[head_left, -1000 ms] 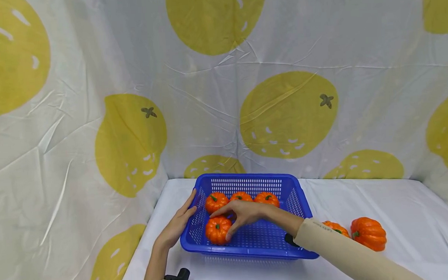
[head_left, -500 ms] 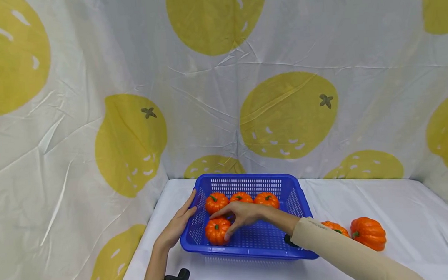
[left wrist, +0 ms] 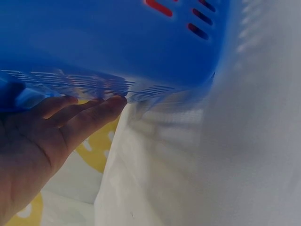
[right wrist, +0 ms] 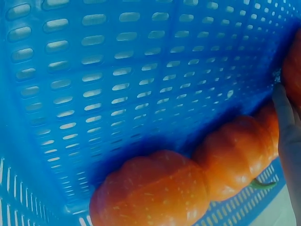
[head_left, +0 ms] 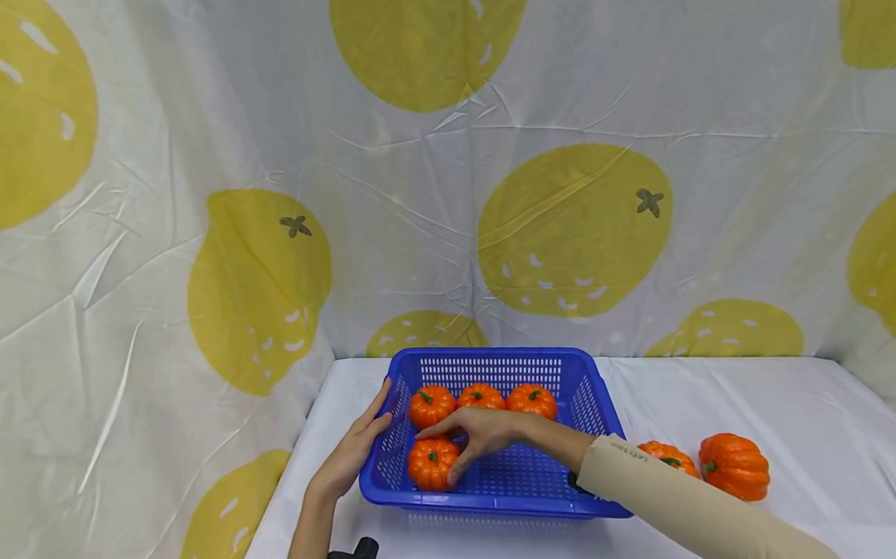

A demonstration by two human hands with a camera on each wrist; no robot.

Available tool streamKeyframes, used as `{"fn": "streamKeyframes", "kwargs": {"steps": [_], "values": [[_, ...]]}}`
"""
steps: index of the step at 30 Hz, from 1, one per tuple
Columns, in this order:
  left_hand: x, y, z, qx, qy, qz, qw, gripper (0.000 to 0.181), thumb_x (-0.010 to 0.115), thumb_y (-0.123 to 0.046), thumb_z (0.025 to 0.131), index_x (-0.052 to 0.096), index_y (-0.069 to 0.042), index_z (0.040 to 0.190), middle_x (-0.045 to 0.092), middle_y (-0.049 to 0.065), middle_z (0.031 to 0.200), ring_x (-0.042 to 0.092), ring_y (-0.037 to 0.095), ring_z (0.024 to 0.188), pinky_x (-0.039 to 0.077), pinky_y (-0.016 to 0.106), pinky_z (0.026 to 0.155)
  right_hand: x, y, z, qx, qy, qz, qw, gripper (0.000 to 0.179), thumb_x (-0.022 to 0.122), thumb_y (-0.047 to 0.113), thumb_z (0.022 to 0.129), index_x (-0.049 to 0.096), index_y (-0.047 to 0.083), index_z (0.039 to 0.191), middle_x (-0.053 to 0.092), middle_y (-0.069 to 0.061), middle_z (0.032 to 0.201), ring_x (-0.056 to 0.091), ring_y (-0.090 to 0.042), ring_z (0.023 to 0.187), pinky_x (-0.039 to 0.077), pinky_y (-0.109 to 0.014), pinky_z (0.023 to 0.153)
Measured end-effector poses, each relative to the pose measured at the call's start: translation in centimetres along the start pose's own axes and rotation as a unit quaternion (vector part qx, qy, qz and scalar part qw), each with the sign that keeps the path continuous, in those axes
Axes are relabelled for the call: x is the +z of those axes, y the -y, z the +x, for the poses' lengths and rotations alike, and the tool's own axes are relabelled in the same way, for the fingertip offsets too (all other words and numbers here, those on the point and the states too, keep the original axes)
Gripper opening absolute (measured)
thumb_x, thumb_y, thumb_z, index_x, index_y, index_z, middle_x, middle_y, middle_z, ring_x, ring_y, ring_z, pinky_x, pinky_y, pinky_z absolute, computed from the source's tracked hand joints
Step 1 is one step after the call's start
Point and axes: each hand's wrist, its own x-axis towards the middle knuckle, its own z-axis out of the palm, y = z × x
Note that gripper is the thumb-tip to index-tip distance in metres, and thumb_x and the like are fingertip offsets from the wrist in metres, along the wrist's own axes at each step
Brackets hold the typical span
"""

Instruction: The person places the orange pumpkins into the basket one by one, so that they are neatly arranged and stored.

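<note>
Cloth wall: white with big yellow lemons; I see it at the back and at the left side.
Table: it has a white cover.
Blue basket: it stands on the table, its walls are perforated.
Left hand: fingers nearly straight, resting against the basket's left side.
Right hand: thumb and fingers grip the front pumpkin; my right wrist view cuts this hand at its edge, so the exact fingertip contact I cannot tell well.
Pumpkins on the table: the right one lies tilted, its neighbour is partly behind the beige sleeve.
Back-row pumpkins: three, orange with green stems, inside the basket.
Front pumpkin: in the basket's left front corner.
</note>
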Motion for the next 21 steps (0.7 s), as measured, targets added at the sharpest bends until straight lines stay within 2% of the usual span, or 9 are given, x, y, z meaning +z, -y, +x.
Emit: {"fn": "streamKeyframes", "kwargs": {"steps": [6, 9, 14, 17, 21], "values": [[0.2, -0.2, 0.1, 0.002, 0.005, -0.002, 1.0, 0.058, 0.037, -0.029, 0.112, 0.017, -0.032, 0.167, 0.008, 0.008, 0.176, 0.0, 0.038, 0.163, 0.0, 0.063, 0.128, -0.7, 0.7, -0.4, 0.013, 0.004, 0.037, 0.9992, 0.061, 0.077, 0.019, 0.094, 0.055, 0.011, 0.15, 0.057, -0.004, 0.154, 0.054, -0.019, 0.141, 0.046, -0.042, 0.118], [0.3, -0.3, 0.1, 0.002, 0.009, -0.004, 1.0, 0.058, 0.037, -0.029, 0.112, 0.017, -0.032, 0.167, 0.008, 0.008, 0.176, -0.001, 0.038, 0.163, -0.001, 0.063, 0.128, -1.3, 1.1, -1.1, 0.028, 0.001, 0.033, 0.9991, 0.057, 0.076, 0.022, 0.095, 0.058, 0.012, 0.148, 0.06, -0.003, 0.151, 0.058, -0.019, 0.138, 0.048, -0.041, 0.115], [0.3, -0.2, 0.2, 0.005, 0.008, -0.005, 0.9999, 0.059, 0.037, -0.028, 0.112, 0.017, -0.03, 0.167, 0.007, 0.008, 0.176, -0.002, 0.037, 0.163, -0.003, 0.062, 0.128, -2.7, 1.9, -2.3, 0.036, 0.003, 0.024, 0.9991, 0.059, 0.075, 0.029, 0.096, 0.057, 0.007, 0.148, 0.06, -0.01, 0.15, 0.058, -0.026, 0.139, 0.049, -0.037, 0.115], [0.1, -0.1, 0.1, 0.004, 0.005, -0.003, 1.0, 0.059, 0.037, -0.029, 0.112, 0.017, -0.03, 0.167, 0.007, 0.007, 0.176, -0.002, 0.036, 0.163, -0.003, 0.062, 0.128, -3.9, 2.7, -3.5, 0.036, 0.005, 0.03, 0.9989, 0.06, 0.072, 0.031, 0.098, 0.055, 0.005, 0.149, 0.06, -0.015, 0.149, 0.058, -0.029, 0.139, 0.048, -0.039, 0.116], [0.0, 0.0, 0.0, 0.001, 0.002, -0.002, 1.0, 0.059, 0.037, -0.029, 0.112, 0.017, -0.031, 0.167, 0.007, 0.007, 0.176, -0.002, 0.036, 0.163, -0.003, 0.062, 0.128, -5.6, 4.1, -6.2, 0.042, -0.013, 0.036, 0.9984, 0.059, 0.071, 0.033, 0.099, 0.054, 0.008, 0.15, 0.061, -0.016, 0.148, 0.058, -0.031, 0.139, 0.047, -0.043, 0.117]]}}
